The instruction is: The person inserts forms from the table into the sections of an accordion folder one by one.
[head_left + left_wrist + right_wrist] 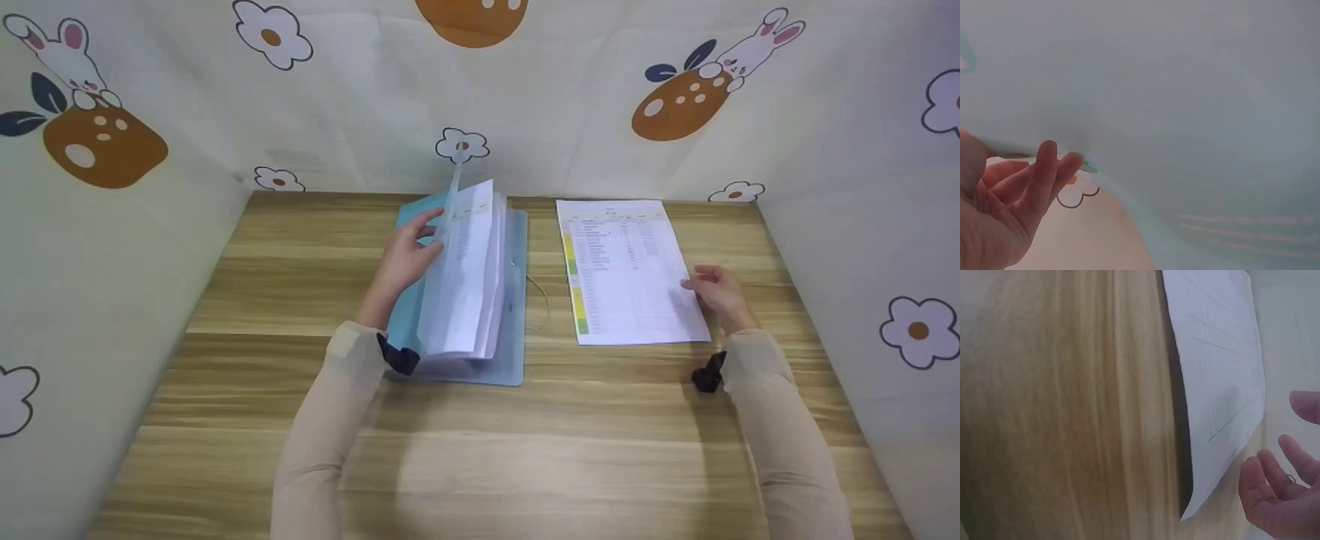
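A light blue document folder (514, 315) stands partly open on the table, its printed pages (472, 270) fanned upward. My left hand (411, 251) pinches the edge of the folder's raised pale blue cover (1196, 112), which fills most of the left wrist view and hides part of the thumb. To the right lies a printed sheet of paper (630, 277) with a table and a coloured strip down its left side. Beside this sheet's right edge is my right hand (720, 294), fingers loosely bent and nothing held; the right wrist view shows it close to the paper (1219, 382).
A thin cord (546, 300) loops out from the folder's right side. The wooden table (570, 450) meets a pale patterned cloth wall (360, 127) at the back and both sides. Dark wrist straps (709, 373) sit at the cuffs.
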A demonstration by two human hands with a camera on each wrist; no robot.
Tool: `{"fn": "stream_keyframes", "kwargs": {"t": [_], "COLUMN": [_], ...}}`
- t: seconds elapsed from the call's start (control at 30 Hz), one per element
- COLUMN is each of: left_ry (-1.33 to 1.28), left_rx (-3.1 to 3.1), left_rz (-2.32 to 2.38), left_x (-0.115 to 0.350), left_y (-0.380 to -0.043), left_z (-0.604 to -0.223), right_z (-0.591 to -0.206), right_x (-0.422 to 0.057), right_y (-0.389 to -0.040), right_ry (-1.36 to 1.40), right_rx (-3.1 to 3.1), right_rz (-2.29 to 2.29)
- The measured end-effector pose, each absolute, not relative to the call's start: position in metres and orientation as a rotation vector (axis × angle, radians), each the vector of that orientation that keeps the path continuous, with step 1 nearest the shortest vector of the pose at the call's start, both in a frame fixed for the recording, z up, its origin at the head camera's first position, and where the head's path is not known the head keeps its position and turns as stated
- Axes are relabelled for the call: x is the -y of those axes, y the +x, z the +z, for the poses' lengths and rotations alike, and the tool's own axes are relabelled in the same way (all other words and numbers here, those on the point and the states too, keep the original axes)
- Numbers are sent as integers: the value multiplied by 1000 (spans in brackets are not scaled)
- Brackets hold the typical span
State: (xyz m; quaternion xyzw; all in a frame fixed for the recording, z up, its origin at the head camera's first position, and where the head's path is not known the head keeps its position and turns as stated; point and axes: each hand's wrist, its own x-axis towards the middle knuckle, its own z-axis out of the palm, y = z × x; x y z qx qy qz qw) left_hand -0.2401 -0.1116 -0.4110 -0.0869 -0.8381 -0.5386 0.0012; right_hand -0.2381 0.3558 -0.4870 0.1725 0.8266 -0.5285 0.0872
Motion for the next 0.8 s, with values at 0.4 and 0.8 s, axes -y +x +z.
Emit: {"fn": "stream_keyframes", "kwargs": {"t": [0.4, 0.8], "left_ry": [-244, -350], "left_rx": [2629, 2544], "left_rz": [-1738, -1780], "left_x": [114, 114], "left_y": [-240, -241], "left_z": [-409, -411], "right_z": [-497, -503], "right_x": [-358, -351], "right_y": [-240, -235], "right_ry": [624, 478], "right_rx": [-2449, -2785], "right_rz": [-1490, -1099]}}
